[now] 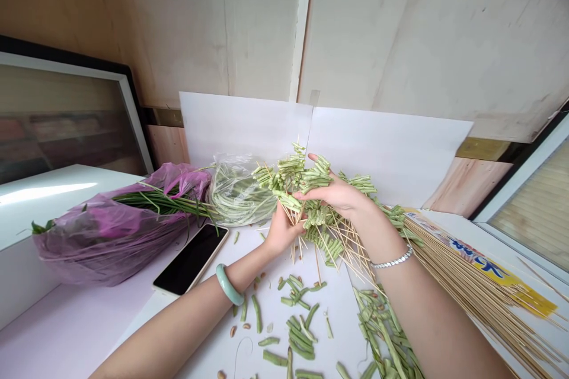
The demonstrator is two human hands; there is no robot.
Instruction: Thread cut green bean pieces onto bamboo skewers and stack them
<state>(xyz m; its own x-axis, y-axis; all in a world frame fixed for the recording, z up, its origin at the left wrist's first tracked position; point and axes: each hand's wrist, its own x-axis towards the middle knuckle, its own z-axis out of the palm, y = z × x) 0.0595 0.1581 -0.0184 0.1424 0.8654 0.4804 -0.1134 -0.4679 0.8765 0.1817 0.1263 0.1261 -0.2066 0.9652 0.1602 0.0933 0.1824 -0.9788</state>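
Observation:
A bunch of bamboo skewers threaded with cut green bean pieces (291, 167) stands upright in the middle, bean ends up. My left hand (283, 231) is closed around the bare sticks below the beans. Across the top, my right hand (335, 194) curls its thumb and fingers about the threaded beans; some fingers are hidden behind them. More bean skewers (326, 243) lie just behind and beneath my right hand. Loose bean pieces (300, 331) and a few brown seeds (233, 330) are scattered on the white table in front.
Left stand a purple plastic bag (115, 243) of green stalks, a clear bag of long beans (242, 192) and a phone (191, 260). At right lie bare bamboo skewers (471, 284) on a yellow wrapper (528, 296), beside a heap of bean scraps (386, 331). White boards (382, 148) lean behind.

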